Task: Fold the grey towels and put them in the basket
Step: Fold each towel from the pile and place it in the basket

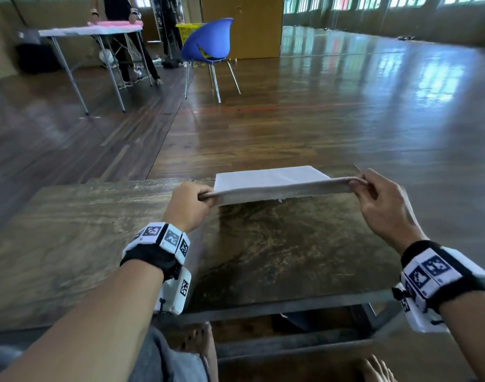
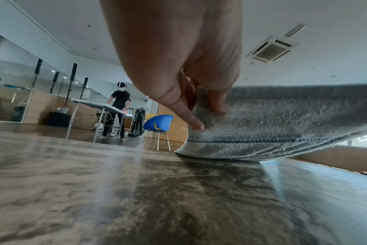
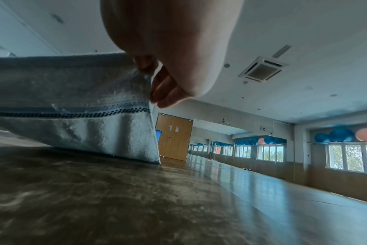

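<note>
A grey towel (image 1: 274,179) lies partly folded at the far middle of the dark wooden table (image 1: 84,230). Its near edge is lifted off the tabletop and stretched taut between both hands. My left hand (image 1: 197,198) pinches the towel's left corner, and my right hand (image 1: 365,187) pinches the right corner. In the left wrist view the left hand (image 2: 201,109) has fingers curled round the towel (image 2: 283,119), whose lower fold touches the table. In the right wrist view the right hand (image 3: 155,82) holds the towel (image 3: 73,99) by its top corner. No basket shows near the table.
A blue chair (image 1: 211,45) stands on the wooden floor beyond the table. Further back left, a white folding table (image 1: 92,30) has a person standing at it, and a yellow crate (image 1: 187,30) sits behind the chair. My bare feet (image 1: 205,343) are under the table's near edge.
</note>
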Available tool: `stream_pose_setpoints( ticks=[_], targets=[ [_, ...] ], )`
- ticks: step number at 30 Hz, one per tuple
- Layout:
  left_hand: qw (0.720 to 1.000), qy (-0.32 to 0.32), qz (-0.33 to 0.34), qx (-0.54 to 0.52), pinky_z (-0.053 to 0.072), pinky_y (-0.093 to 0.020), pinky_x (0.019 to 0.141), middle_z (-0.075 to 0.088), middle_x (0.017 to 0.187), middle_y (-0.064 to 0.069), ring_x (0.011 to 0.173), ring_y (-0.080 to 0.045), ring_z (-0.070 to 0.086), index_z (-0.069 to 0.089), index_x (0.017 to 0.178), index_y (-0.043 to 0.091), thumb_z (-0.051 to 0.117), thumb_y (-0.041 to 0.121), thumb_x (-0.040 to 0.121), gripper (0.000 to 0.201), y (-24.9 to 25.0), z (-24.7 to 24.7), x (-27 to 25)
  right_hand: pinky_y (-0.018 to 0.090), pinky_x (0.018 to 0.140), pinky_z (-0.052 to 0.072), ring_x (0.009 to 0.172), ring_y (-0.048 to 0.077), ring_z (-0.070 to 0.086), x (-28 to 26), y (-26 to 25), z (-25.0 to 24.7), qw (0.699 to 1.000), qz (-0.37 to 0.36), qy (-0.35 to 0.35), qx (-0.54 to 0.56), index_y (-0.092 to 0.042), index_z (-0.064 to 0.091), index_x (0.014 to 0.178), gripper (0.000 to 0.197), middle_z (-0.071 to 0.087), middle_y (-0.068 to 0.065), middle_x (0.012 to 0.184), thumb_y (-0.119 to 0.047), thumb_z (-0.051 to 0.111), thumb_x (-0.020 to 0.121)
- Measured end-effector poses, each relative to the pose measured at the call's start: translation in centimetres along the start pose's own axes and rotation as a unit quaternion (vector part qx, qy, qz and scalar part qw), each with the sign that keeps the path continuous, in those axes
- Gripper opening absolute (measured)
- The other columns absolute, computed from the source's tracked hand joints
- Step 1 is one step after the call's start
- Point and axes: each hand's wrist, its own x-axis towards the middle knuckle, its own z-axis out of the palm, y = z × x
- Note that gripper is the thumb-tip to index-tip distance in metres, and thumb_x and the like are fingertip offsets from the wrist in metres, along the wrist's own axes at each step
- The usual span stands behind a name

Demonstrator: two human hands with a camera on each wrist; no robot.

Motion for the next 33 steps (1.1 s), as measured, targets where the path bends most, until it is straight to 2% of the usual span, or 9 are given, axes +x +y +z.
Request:
stream_pose_setpoints(
  ticks=[7, 10, 13, 16, 19, 23, 26, 29, 33],
  targets=[
    [0.998, -0.013, -0.009, -0.065, 0.03, -0.015, 0.046, 0.048, 0.049, 0.014, 0.044, -0.001, 0.043, 0.062, 0.072, 0.006, 0.064, 0.022, 0.096, 0.029, 0.9, -1.0, -2.7, 0.038, 0.061, 0.045, 0.065, 0.032, 0.051, -3.5, 0.0, -2.7, 0.996, -0.001, -0.085, 0.037, -0.015, 0.059, 0.088, 0.019, 0.057, 0.01, 0.071, -0.026, 0.054, 0.103],
    [0.996, -0.068, -0.021, -0.05, 0.031, -0.025, 0.055, 0.05, 0.062, -0.004, 0.055, -0.012, 0.044, 0.06, 0.084, -0.003, 0.057, 0.032, 0.099, 0.038, 0.8, -1.0, -3.3, 0.024, 0.051, 0.031, 0.053, 0.011, 0.035, -4.3, 0.1, -3.5, 0.994, 0.007, -0.088, 0.06, -0.018, 0.057, 0.087, 0.02, 0.042, -0.006, 0.06, -0.028, 0.053, 0.104],
    [0.992, -0.112, -0.05, -0.028, 0.031, -0.031, 0.057, 0.048, 0.062, -0.006, 0.057, -0.018, 0.043, 0.053, 0.071, 0.005, 0.055, 0.039, 0.099, 0.044, 1.0, -0.8, -3.4, 0.023, 0.051, 0.03, 0.054, 0.007, 0.036, -4.2, -0.2, -3.9, 0.99, 0.024, -0.123, 0.067, -0.013, 0.059, 0.085, 0.029, 0.043, -0.008, 0.062, -0.035, 0.054, 0.102],
    [0.975, -0.193, -0.104, -0.032, 0.037, -0.025, 0.053, 0.054, 0.053, 0.005, 0.049, -0.01, 0.048, 0.059, 0.059, 0.019, 0.063, 0.037, 0.095, 0.041, 1.3, -0.7, -3.0, 0.021, 0.056, 0.034, 0.057, 0.004, 0.044, -3.6, -0.6, -4.3, 0.964, 0.058, -0.249, 0.076, -0.015, 0.063, 0.079, 0.038, 0.05, -0.014, 0.061, -0.049, 0.054, 0.091],
    [0.932, -0.298, -0.18, -0.104, 0.053, -0.033, 0.069, 0.073, 0.078, -0.006, 0.067, -0.017, 0.066, 0.076, 0.088, 0.011, 0.068, 0.03, 0.093, 0.021, 1.2, -0.5, -2.7, 0.026, 0.059, 0.048, 0.065, 0.01, 0.062, -3.2, -0.3, -4.5, 0.891, 0.164, -0.409, 0.107, -0.03, 0.075, 0.091, 0.027, 0.07, -0.007, 0.074, -0.048, 0.056, 0.096],
    [0.955, -0.238, -0.165, -0.071, 0.061, -0.044, 0.072, 0.073, 0.086, -0.021, 0.075, -0.032, 0.071, 0.071, 0.095, -0.002, 0.065, 0.033, 0.094, 0.035, 0.8, 0.1, -1.7, 0.03, 0.049, 0.052, 0.055, 0.014, 0.062, -2.2, 0.8, -2.4, 0.93, 0.196, -0.3, 0.088, -0.015, 0.067, 0.085, 0.029, 0.064, -0.001, 0.062, -0.037, 0.057, 0.1],
    [0.981, -0.154, -0.112, -0.032, 0.056, -0.048, 0.072, 0.061, 0.072, -0.021, 0.069, -0.034, 0.063, 0.062, 0.077, 0.003, 0.058, 0.036, 0.098, 0.039, 0.5, 0.8, -1.1, 0.036, 0.057, 0.05, 0.058, 0.02, 0.058, -1.3, 1.9, -0.2, 0.968, 0.156, -0.192, 0.039, -0.015, 0.056, 0.072, 0.032, 0.06, 0.0, 0.063, -0.026, 0.057, 0.102],
    [0.985, -0.151, -0.087, 0.018, 0.033, -0.027, 0.048, 0.042, 0.053, 0.002, 0.049, -0.014, 0.041, 0.05, 0.062, 0.016, 0.056, 0.037, 0.099, 0.043, 0.1, 2.0, -0.8, 0.032, 0.056, 0.039, 0.061, 0.017, 0.054, -1.3, 2.9, 1.2, 0.967, 0.1, -0.221, -0.083, -0.021, 0.053, 0.068, 0.035, 0.058, -0.004, 0.064, -0.027, 0.057, 0.101],
    [0.957, -0.244, -0.084, 0.13, 0.028, -0.028, 0.049, 0.045, 0.056, 0.0, 0.05, -0.013, 0.04, 0.047, 0.061, 0.014, 0.056, 0.035, 0.099, 0.044, 0.5, 2.9, -0.7, 0.036, 0.071, 0.049, 0.076, 0.019, 0.062, -1.8, 2.6, 2.3, 0.932, 0.08, -0.327, -0.135, -0.021, 0.066, 0.081, 0.024, 0.067, -0.001, 0.078, -0.028, 0.055, 0.101]
  ],
)
